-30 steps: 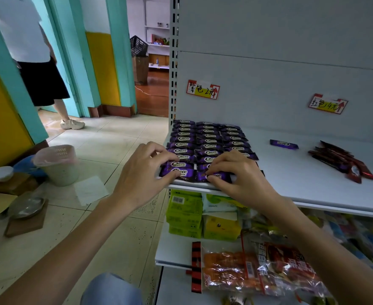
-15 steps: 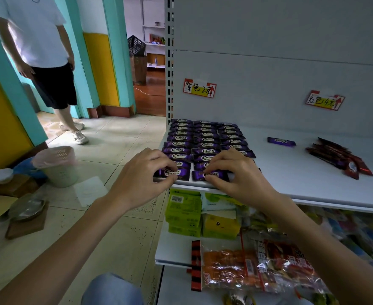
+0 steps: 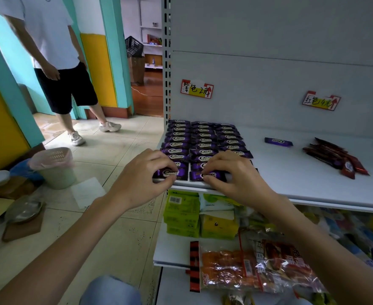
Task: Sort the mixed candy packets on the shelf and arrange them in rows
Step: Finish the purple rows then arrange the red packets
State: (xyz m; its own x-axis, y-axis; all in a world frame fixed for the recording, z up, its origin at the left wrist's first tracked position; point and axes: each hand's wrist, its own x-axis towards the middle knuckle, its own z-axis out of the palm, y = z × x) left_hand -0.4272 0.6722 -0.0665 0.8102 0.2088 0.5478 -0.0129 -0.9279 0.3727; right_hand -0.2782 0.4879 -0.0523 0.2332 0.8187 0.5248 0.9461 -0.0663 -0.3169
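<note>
From the head camera, both hands are down at the front edge of the white shelf (image 3: 302,181). The left hand (image 3: 141,179) has its fingers curled over the front-left purple packet (image 3: 170,172), with fingertips on top and the thumb at its near edge, pinching it flat against the shelf. The right hand (image 3: 236,177) does the same on the front-middle purple packet (image 3: 195,175), fingers bent and tips pressed along its near side. Both packets lie at the shelf lip.

Behind them the purple Choco packets (image 3: 203,139) sit in three tidy columns running back to the rear panel, under the purple price tag (image 3: 197,89). A lone purple packet (image 3: 278,141) lies well apart to the right, near a loose heap of red packets (image 3: 335,157) below the red price tag (image 3: 321,100).

The lower shelf holds green boxes (image 3: 182,214), a yellow pack (image 3: 218,225) and an orange snack bag (image 3: 225,267). A bystander (image 3: 55,62) in a white shirt and black shorts stands on the tiled floor near a bin (image 3: 54,166).
</note>
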